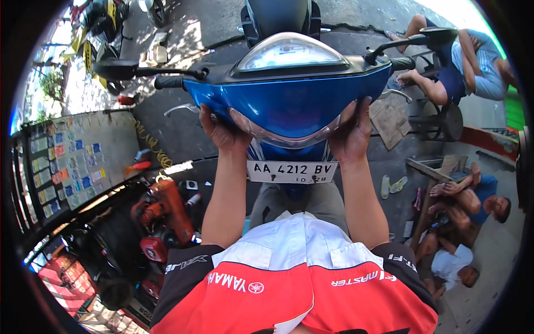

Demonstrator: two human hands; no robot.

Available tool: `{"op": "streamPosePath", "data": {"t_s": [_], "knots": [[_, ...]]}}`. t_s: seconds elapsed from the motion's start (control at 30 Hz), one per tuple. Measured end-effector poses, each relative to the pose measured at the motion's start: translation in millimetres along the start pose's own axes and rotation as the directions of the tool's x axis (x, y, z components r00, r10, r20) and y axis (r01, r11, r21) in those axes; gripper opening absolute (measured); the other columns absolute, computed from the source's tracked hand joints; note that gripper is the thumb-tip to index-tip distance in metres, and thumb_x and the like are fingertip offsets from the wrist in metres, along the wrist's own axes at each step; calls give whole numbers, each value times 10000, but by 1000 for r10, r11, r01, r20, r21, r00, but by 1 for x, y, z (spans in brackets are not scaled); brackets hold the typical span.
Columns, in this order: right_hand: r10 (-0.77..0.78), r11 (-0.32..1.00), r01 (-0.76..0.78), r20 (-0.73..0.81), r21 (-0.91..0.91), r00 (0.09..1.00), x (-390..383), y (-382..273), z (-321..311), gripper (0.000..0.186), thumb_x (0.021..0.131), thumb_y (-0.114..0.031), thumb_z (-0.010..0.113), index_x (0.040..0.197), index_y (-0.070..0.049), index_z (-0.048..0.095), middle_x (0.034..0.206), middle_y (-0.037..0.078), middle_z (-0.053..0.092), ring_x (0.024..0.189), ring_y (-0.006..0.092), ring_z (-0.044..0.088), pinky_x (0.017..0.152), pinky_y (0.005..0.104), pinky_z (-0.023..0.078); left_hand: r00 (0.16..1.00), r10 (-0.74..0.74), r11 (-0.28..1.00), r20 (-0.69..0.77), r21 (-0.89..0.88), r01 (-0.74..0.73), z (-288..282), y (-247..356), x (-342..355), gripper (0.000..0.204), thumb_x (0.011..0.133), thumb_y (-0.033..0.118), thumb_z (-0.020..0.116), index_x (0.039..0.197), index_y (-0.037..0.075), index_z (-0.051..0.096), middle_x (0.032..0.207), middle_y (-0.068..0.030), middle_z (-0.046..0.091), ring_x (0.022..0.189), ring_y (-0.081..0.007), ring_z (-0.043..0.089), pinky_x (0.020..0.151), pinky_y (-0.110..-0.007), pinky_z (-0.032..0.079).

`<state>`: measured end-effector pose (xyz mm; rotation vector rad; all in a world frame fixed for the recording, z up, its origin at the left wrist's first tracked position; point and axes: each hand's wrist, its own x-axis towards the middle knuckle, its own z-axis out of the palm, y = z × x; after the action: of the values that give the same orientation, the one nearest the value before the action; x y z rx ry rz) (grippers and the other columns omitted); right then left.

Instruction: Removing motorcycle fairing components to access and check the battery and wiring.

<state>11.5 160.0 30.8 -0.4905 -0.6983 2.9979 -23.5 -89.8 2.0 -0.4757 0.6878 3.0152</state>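
My left hand (pixel 225 131) grips the lower left side of a blue scooter's front cowl (pixel 286 97), beside the clear lamp lens (pixel 250 128), its fingers partly hidden. On the opposite side, my right hand (pixel 349 133) cups the same cowl, thumb and fingers against its edge. The cowl carries a clear-covered instrument housing (pixel 288 53) on top, with black mirrors (pixel 117 69) and brake levers (pixel 181 108) out to the sides. A white number plate (pixel 291 171) sits below, between my forearms.
A red compressor (pixel 169 200) with coiled yellow hose and a board of stickers (pixel 78 167) are at the left. Motorbikes (pixel 97 39) stand upper left. On the right, several people (pixel 473 67) sit, some on a bench (pixel 424 206) near sandals (pixel 398 185) and flattened cardboard (pixel 389 125).
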Motion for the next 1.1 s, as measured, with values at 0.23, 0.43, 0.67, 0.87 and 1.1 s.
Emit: {"op": "streamPosePath", "data": {"t_s": [0.23, 0.43, 0.67, 0.87, 1.1], "knots": [[7, 997, -4, -38, 77, 999, 15, -13, 0, 529, 981, -406, 669, 1351, -45, 557, 1239, 102, 668, 1177, 242, 634, 1058, 394, 483, 905, 328, 794, -270, 598, -109, 37, -1, -53, 700, 908, 417, 744, 1403, 57, 406, 1382, -124, 487, 1297, -263, 477, 1126, -424, 361], [28, 971, -43, 66, 235, 997, 25, -19, -4, 498, 958, -301, 700, 1348, -27, 554, 1231, 124, 670, 1151, 259, 657, 1037, 417, 512, 713, -70, -333, 697, 658, -676, 154, -15, -44, 584, 849, 289, 793, 1259, -35, 530, 1276, -195, 583, 1230, -324, 546, 1087, -433, 394], [-29, 957, 12, 53, 291, 998, 39, -28, -4, 513, 935, -258, 716, 1348, -2, 551, 1211, 131, 673, 1076, 241, 688, 953, 391, 561, 709, -690, -627, 144, 371, -685, 254, -100, 34, 1020, 690, 600, 819, 1411, -56, 519, 1317, -271, 622, 1238, -399, 597, 1079, -438, 449], [30, 979, -12, -86, 204, 996, 41, -25, -2, 502, 955, -331, 679, 1333, -20, 572, 1204, 121, 674, 1108, 242, 669, 1022, 413, 520, 684, -712, -576, 159, 425, -699, 265, -104, 49, 874, 680, 596, 832, 1247, -43, 650, 1028, -282, 704, 982, -428, 683, 870, -476, 528], [25, 998, -15, -178, 61, 984, 42, -28, -4, 513, 972, -374, 658, 1345, -36, 558, 1213, 112, 660, 1129, 247, 649, 1025, 398, 499, 608, -335, -376, 720, 489, -787, 208, -68, 38, 558, 854, 403, 786, 1280, 64, 666, 1232, -159, 703, 1170, -359, 643, 1076, -507, 421]]}}
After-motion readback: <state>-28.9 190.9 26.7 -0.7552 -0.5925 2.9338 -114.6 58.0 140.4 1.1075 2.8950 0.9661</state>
